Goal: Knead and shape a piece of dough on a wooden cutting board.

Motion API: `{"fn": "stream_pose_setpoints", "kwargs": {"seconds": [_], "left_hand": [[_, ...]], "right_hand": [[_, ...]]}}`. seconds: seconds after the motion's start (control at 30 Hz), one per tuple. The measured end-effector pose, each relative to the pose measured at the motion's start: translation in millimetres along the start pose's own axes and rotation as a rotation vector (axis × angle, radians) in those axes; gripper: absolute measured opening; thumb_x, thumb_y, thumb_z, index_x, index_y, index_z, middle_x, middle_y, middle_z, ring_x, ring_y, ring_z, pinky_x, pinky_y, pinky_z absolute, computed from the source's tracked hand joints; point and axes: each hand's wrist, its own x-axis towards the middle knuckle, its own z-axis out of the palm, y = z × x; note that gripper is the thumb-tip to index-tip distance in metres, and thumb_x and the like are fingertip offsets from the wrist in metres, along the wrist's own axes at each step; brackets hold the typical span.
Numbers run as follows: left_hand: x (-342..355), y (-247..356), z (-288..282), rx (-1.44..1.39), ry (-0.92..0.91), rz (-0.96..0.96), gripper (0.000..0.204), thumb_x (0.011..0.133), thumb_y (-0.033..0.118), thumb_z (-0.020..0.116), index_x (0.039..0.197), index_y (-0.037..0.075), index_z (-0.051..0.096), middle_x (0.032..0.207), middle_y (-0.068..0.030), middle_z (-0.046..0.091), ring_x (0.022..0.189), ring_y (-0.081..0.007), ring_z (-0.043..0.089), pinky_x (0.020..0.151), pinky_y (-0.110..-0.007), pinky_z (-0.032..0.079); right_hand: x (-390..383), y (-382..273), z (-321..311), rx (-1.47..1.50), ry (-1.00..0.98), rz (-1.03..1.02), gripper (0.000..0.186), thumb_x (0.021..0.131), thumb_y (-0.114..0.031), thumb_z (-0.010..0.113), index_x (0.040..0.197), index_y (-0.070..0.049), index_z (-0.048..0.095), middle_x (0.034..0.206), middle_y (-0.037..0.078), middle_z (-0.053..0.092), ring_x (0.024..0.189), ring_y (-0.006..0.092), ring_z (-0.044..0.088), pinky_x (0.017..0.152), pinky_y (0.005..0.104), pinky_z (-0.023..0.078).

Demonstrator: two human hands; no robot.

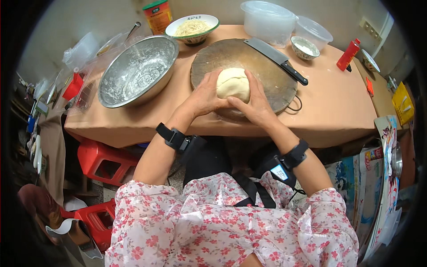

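Note:
A ball of pale dough (234,84) is cupped between my two hands over the near part of a round wooden chopping board (209,58). My left hand (205,94) wraps its left side, and my right hand (254,99) wraps its right side. Both thumbs meet at the near side of the dough. Whether the dough's underside touches the board is hidden. Across the board's right part lies a cleaver (269,53) with a black handle that sticks out past the edge. Left of the board, a large flour-dusted metal bowl (138,71) stands tilted.
Behind the board are a bowl of noodle-like strands (192,27), an orange canister (158,18) and clear plastic tubs (269,24). A small bowl of white powder (305,47) and a red bottle (348,55) stand to the right. Red stools (104,162) are below the table's left side.

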Motion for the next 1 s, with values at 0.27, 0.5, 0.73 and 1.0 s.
{"fn": "stream_pose_setpoints", "kwargs": {"seconds": [0.27,0.5,0.73,1.0], "left_hand": [[5.5,25.0,3.4,-0.053,0.292,0.241,0.089,0.058,0.015,0.088,0.136,0.005,0.045,0.125,-0.0173,0.053,0.120,-0.0338,0.050,0.101,-0.041,0.043],[10.9,22.5,15.0,0.436,0.434,0.541,0.094,0.058,0.018,0.088,0.139,0.013,0.041,0.134,-0.0196,0.045,0.120,-0.0387,0.048,0.099,-0.045,0.043],[35.4,20.1,-8.4,0.242,0.046,0.165,0.100,0.060,0.040,0.088,0.142,0.009,0.040,0.140,-0.0231,0.042,0.132,-0.0398,0.039,0.109,-0.044,0.034],[36.7,15.1,20.5,0.053,0.025,0.191,0.097,0.056,0.035,0.088,0.137,0.005,0.045,0.135,-0.0221,0.049,0.124,-0.0385,0.048,0.105,-0.044,0.039]], "right_hand": [[21.8,-27.1,-22.0,0.439,0.081,0.029,0.077,0.089,-0.039,0.065,0.144,0.003,0.031,0.141,0.024,0.039,0.132,0.0299,0.039,0.110,0.0373,0.031],[17.2,-4.3,-36.2,-0.008,0.154,-0.256,0.067,0.095,-0.040,0.055,0.144,0.001,0.033,0.138,0.024,0.043,0.129,0.0361,0.043,0.109,0.0407,0.032],[28.8,10.3,-52.2,-0.120,0.001,0.010,0.067,0.097,-0.052,0.046,0.140,-0.001,0.041,0.138,0.027,0.046,0.133,0.0393,0.040,0.110,0.0407,0.032],[16.7,23.1,-7.0,-0.086,0.168,-0.046,0.072,0.093,-0.048,0.055,0.138,0.006,0.038,0.134,0.030,0.045,0.124,0.0416,0.045,0.106,0.0440,0.035]]}}
